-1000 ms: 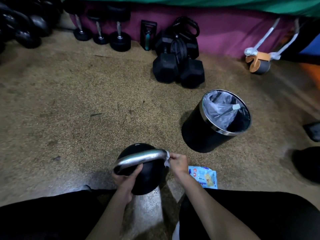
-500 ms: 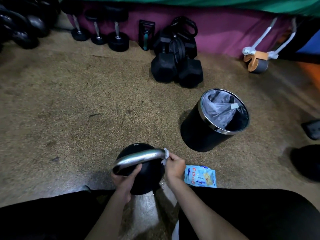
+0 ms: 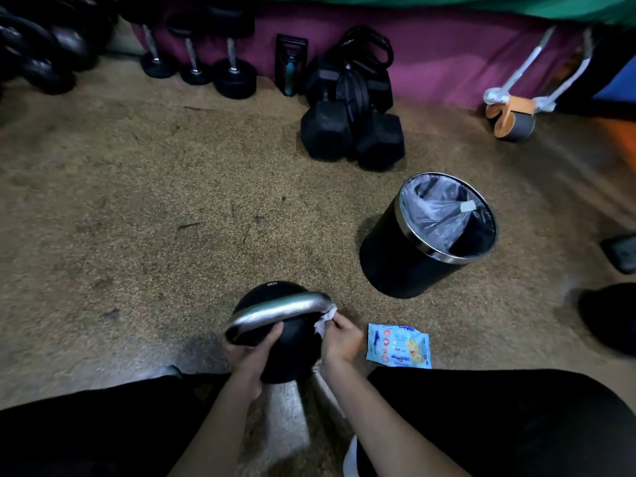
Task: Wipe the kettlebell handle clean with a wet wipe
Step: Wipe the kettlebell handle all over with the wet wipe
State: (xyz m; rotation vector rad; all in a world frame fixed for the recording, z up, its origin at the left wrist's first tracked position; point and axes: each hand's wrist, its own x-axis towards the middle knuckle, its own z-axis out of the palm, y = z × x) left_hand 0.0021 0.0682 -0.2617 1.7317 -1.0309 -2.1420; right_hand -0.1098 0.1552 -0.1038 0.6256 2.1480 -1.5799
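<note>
Here, itemised by size.

Floor [image 3: 172, 201]: tan, speckled, carrying everything listed.

Waste bin [image 3: 406, 266]: black, round, chrome rim, clear liner; upright, beyond and right of the kettlebell, apart from it.

Kettlebell [image 3: 292, 352]: black ball with small white lettering at its far edge; sits on the floor between the person's knees, handle uppermost.

Handle [image 3: 275, 313]: bare glossy metal, a curved bar; long axis runs left to right, right end slightly farther away and bending downward.

Left hand [image 3: 249, 356]: clenched round the kettlebell below the handle's left end.

Right hand [image 3: 342, 339]: pinching the wet wipe.

Wipe pack [image 3: 399, 346]: blue, flat on the floor, just right of the right hand.

Wet wipe [image 3: 325, 320]: white, crumpled, touching the handle's right bend.
</note>
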